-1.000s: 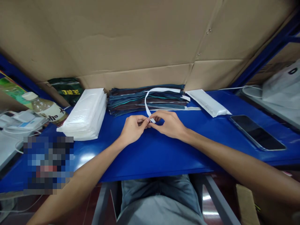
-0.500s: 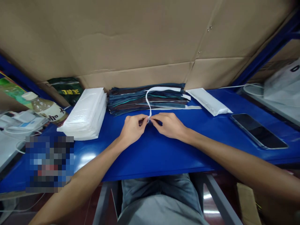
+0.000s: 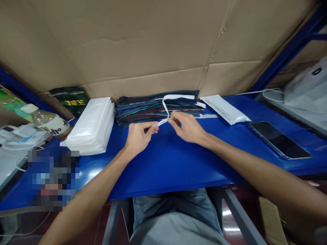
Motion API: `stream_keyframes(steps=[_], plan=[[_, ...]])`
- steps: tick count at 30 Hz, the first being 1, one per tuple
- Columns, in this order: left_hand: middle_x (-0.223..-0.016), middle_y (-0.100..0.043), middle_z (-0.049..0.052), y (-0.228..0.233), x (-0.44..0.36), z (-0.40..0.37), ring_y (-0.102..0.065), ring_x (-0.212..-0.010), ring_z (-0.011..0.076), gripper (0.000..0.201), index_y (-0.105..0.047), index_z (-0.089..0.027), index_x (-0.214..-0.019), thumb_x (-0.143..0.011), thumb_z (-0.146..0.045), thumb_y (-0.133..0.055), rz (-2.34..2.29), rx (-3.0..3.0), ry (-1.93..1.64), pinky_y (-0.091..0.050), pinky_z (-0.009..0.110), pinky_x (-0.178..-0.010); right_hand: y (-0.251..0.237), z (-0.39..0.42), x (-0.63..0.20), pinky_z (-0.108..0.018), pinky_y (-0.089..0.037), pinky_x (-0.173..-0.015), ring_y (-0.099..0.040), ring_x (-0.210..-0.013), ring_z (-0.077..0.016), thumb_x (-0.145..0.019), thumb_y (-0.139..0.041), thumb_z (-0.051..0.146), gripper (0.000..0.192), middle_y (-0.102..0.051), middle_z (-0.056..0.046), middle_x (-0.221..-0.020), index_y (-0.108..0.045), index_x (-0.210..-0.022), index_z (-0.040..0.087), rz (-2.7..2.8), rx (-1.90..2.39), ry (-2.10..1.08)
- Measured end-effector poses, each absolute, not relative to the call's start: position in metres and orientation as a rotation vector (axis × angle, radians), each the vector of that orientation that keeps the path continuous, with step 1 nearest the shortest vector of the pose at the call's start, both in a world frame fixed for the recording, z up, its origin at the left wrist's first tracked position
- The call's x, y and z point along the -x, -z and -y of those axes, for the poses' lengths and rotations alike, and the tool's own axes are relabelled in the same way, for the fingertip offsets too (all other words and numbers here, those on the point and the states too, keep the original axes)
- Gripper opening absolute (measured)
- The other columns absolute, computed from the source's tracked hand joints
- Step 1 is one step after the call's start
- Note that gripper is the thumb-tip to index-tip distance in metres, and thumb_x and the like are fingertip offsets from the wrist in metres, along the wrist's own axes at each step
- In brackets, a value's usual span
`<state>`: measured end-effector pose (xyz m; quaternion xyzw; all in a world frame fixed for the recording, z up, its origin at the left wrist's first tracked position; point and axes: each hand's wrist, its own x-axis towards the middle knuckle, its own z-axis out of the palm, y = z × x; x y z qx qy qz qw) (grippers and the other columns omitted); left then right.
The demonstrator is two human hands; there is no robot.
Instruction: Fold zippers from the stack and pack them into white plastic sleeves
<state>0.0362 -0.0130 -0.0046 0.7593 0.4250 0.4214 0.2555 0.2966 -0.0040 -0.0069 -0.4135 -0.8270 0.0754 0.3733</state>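
A long white fabric strip (image 3: pixel 166 106) runs from the top of a pile of dark strips (image 3: pixel 143 110) down to my hands, curving on its way. My left hand (image 3: pixel 140 136) pinches its near end, which looks split into two thin lengths there. Slightly farther up the strip, my right hand (image 3: pixel 186 126) has thumb and forefinger closed on it. A short stretch of strip spans the gap between the hands. The piled strips are mostly navy and brown, with some teal and white edges; they lie sideways behind my hands.
A stack of white padded packets (image 3: pixel 89 126) stands left of the pile. One white packet (image 3: pixel 226 109) and a phone (image 3: pixel 279 140) lie to the right on the blue table (image 3: pixel 166 170). At far left are a bottle (image 3: pixel 48 120) and white chargers with cables (image 3: pixel 25 132). Cardboard (image 3: pixel 140 41) rises behind.
My hands have drawn apart: the left moved slightly left, the right up and a little right. A stretch of the white strip now shows between them.
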Motion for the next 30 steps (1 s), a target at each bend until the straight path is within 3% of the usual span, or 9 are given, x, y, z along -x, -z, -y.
stream_keyframes(steps=[5,9,13,17,19,21,23,25,30], plan=[[-0.094,-0.087,0.006,-0.009,-0.004,-0.006,-0.085,-0.089,0.0261,0.023,-0.088,-0.022,-0.103,-0.106,-0.031,-0.067,-1.588,-2.225,-1.035,-0.067,0.037,-0.086,-0.002,-0.035,-0.382,-0.045,-0.053,-0.098,-0.067,-0.105,-0.0299,-0.102,-0.059,0.022,0.011,-0.072,-0.017,-0.115,-0.061,-0.092,0.023,1.947,1.345,0.156],[-0.096,-0.087,0.009,-0.021,0.014,-0.013,-0.083,-0.093,0.0296,0.025,-0.086,-0.023,-0.102,-0.107,-0.03,-0.062,-1.882,-2.304,-0.923,-0.063,0.04,-0.092,-0.01,-0.044,-0.437,-0.048,-0.05,-0.113,-0.067,-0.121,-0.0309,-0.095,-0.059,0.011,0.015,-0.077,-0.02,-0.128,-0.062,-0.087,0.023,1.818,1.596,0.244],[-0.099,-0.085,0.012,-0.026,0.016,-0.011,-0.081,-0.098,0.0343,0.025,-0.085,-0.023,-0.111,-0.106,-0.028,-0.062,-2.0,-2.418,-0.808,-0.061,0.046,-0.095,-0.014,-0.036,-0.437,-0.047,-0.057,-0.096,-0.075,-0.095,-0.03,-0.091,-0.069,0.016,0.009,-0.083,-0.014,-0.097,-0.073,-0.084,0.021,1.775,1.727,0.143],[-0.138,-0.076,0.017,-0.025,0.005,-0.002,-0.073,-0.125,0.0374,0.036,-0.076,-0.021,-0.136,-0.101,-0.026,-0.071,-1.829,-2.635,-1.05,-0.059,0.051,-0.106,-0.012,-0.026,-0.408,-0.04,-0.059,-0.083,-0.077,-0.085,-0.0255,-0.091,-0.081,0.032,0.013,-0.086,-0.009,-0.095,-0.088,-0.095,0.022,1.981,1.499,-0.403],[-0.129,-0.077,0.014,-0.023,-0.007,0.005,-0.074,-0.116,0.0303,0.028,-0.075,-0.021,-0.129,-0.102,-0.028,-0.072,-1.595,-2.655,-1.16,-0.06,0.045,-0.102,-0.01,-0.02,-0.389,-0.04,-0.061,-0.082,-0.078,-0.086,-0.0261,-0.09,-0.084,0.04,0.019,-0.087,-0.007,-0.097,-0.09,-0.1,0.024,2.01,1.36,-0.622],[-0.1,-0.079,0.005,-0.018,-0.021,0.014,-0.075,-0.088,0.0215,0.012,-0.075,-0.022,-0.11,-0.104,-0.032,-0.072,-1.386,-2.594,-1.082,-0.061,0.036,-0.086,-0.008,-0.014,-0.368,-0.04,-0.063,-0.08,-0.079,-0.083,-0.0254,-0.09,-0.086,0.043,0.021,-0.086,-0.006,-0.093,-0.089,-0.098,0.025,1.979,1.244,-0.741],[-0.081,-0.077,0.0,-0.011,-0.035,0.022,-0.071,-0.071,0.0173,0.018,-0.074,-0.023,-0.095,-0.105,-0.037,-0.073,-1.248,-2.53,-0.901,-0.057,0.031,-0.072,-0.006,-0.007,-0.347,-0.04,-0.064,-0.079,-0.078,-0.079,-0.0237,-0.089,-0.087,0.045,0.022,-0.085,-0.006,-0.089,-0.086,-0.094,0.023,1.934,1.133,-0.825],[-0.078,-0.078,0.0,-0.004,-0.045,0.028,-0.073,-0.07,0.0171,0.025,-0.077,-0.023,-0.09,-0.106,-0.042,-0.073,-1.196,-2.477,-0.777,-0.055,0.03,-0.068,-0.002,-0.002,-0.328,-0.04,-0.065,-0.081,-0.079,-0.078,-0.023,-0.087,-0.09,0.046,0.025,-0.084,-0.006,-0.09,-0.083,-0.093,0.022,1.896,1.053,-0.887],[-0.088,-0.084,0.004,0.005,-0.05,0.028,-0.078,-0.076,0.0216,0.026,-0.083,-0.024,-0.103,-0.107,-0.047,-0.073,-1.248,-2.421,-0.744,-0.057,0.032,-0.07,0.007,0.008,-0.303,-0.043,-0.065,-0.089,-0.083,-0.093,-0.027,-0.087,-0.091,0.042,0.027,-0.085,-0.007,-0.098,-0.08,-0.102,0.023,1.898,0.991,-0.955]])
